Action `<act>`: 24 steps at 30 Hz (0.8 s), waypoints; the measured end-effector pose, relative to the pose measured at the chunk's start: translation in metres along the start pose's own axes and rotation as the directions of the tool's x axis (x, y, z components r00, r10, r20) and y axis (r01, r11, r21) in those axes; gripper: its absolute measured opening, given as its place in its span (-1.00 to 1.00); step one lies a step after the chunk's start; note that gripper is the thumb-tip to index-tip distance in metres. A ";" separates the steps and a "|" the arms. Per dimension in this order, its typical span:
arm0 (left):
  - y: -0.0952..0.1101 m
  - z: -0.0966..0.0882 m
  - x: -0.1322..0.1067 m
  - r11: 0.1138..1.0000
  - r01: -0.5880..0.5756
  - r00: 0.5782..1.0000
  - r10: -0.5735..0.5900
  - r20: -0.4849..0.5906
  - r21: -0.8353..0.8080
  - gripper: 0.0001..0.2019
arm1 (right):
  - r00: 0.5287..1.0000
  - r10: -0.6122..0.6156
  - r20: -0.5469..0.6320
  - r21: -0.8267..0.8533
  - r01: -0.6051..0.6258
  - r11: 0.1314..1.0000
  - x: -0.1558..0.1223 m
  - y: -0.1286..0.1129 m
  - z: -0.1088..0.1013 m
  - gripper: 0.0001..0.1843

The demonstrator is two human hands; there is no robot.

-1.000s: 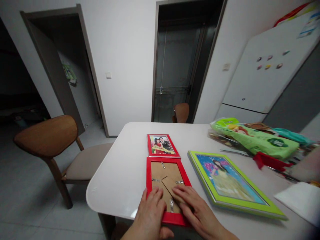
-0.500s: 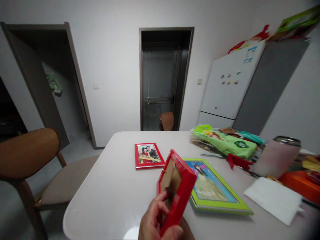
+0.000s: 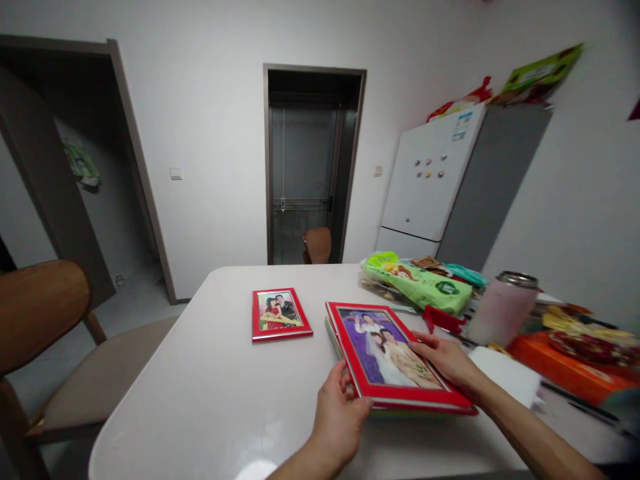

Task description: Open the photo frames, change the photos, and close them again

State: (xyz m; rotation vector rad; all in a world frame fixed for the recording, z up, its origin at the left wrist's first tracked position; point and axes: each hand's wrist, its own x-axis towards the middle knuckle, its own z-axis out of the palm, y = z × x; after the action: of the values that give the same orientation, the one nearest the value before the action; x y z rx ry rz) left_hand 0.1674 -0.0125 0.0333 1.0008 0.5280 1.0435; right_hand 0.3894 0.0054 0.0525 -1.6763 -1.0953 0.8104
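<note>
A red picture frame point(image 3: 393, 352) with a wedding photo lies face up over the lime-green frame point(image 3: 416, 414), whose edges peek out at the left and front. My left hand point(image 3: 341, 415) grips the red frame's lower left corner, thumb along the edge and fingers at the side. On the opposite long side, my right hand point(image 3: 444, 360) holds the edge with its fingers on the rim. A smaller red picture frame point(image 3: 281, 315), showing a couple, lies flat to the left, apart from both hands.
Along the white table's point(image 3: 210, 393) right side are a green packet point(image 3: 420, 283), a pink tumbler point(image 3: 504, 310), a red object point(image 3: 443, 320), white paper point(image 3: 505, 377) and an orange box point(image 3: 560, 367). A wooden chair point(image 3: 45, 313) stands at the left; a fridge point(image 3: 425, 177) is behind.
The red frame, earlier held tilted with its back showing, now lies face up over the green frame. My right hand has come into clear view at its right edge. The camera view has shifted rightward.
</note>
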 end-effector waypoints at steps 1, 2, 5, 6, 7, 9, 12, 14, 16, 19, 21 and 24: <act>-0.007 0.000 0.003 0.996 0.012 1.000 -0.011 -0.004 0.084 -0.48 | 1.000 -0.027 -0.011 -0.087 0.026 0.996 0.004 0.005 -0.002 -0.71; -0.011 0.000 0.005 0.977 0.014 1.000 -0.012 -0.009 0.213 -0.50 | 0.998 -0.052 -0.022 -0.156 0.048 0.987 0.007 0.009 -0.003 -0.71; -0.013 -0.002 0.005 0.776 -0.005 1.000 0.023 -0.020 0.630 -0.53 | 0.995 -0.084 -0.056 -0.255 0.067 0.965 0.014 0.019 -0.001 -0.69; -0.012 -0.004 0.005 0.699 -0.013 0.999 0.033 -0.013 0.715 -0.55 | 0.994 -0.082 -0.068 -0.270 0.061 0.961 0.017 0.021 -0.001 -0.68; -0.010 -0.007 0.005 0.641 -0.021 0.999 0.034 -0.001 0.767 -0.57 | 0.993 -0.084 -0.081 -0.290 0.057 0.955 0.020 0.023 -0.001 -0.68; -0.004 -0.016 0.009 0.567 -0.027 0.999 0.032 0.011 0.823 -0.60 | 0.989 -0.091 -0.115 -0.336 0.047 0.941 0.024 0.024 -0.003 -0.65; 0.006 -0.040 0.025 0.394 -0.023 0.997 0.071 -0.006 0.919 -0.56 | 0.976 -0.113 -0.186 -0.394 0.031 0.919 0.022 0.018 -0.002 -0.57; 0.015 -0.064 0.042 0.265 -0.014 0.993 0.113 -0.017 0.964 -0.50 | 0.960 -0.193 -0.205 -0.428 0.090 0.899 0.011 0.007 0.009 -0.56; 0.025 -0.089 0.057 0.144 0.008 0.991 0.133 -0.028 0.990 -0.45 | 0.931 -0.336 -0.144 -0.444 0.242 0.863 -0.009 -0.007 0.031 -0.59; 0.035 -0.118 0.067 0.002 0.028 0.993 0.118 -0.028 1.000 -0.40 | 0.864 -0.498 0.071 -0.354 0.489 0.797 -0.045 -0.027 0.077 -0.65; 0.039 -0.128 0.065 -0.067 0.017 0.994 0.106 -0.010 0.998 -0.38 | 0.830 -0.528 0.178 -0.291 0.557 0.778 -0.064 -0.035 0.108 -0.66; 0.046 -0.130 0.053 -0.142 -0.012 0.995 0.101 0.027 0.990 -0.35 | 0.817 -0.517 0.255 -0.272 0.574 0.773 -0.077 -0.032 0.142 -0.62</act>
State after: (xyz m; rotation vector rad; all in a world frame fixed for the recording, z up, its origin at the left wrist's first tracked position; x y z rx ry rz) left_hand 0.0695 0.0972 0.0159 2.4648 1.5170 0.5108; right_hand 0.2265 -0.0108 0.0375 -1.4397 -1.8196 0.3916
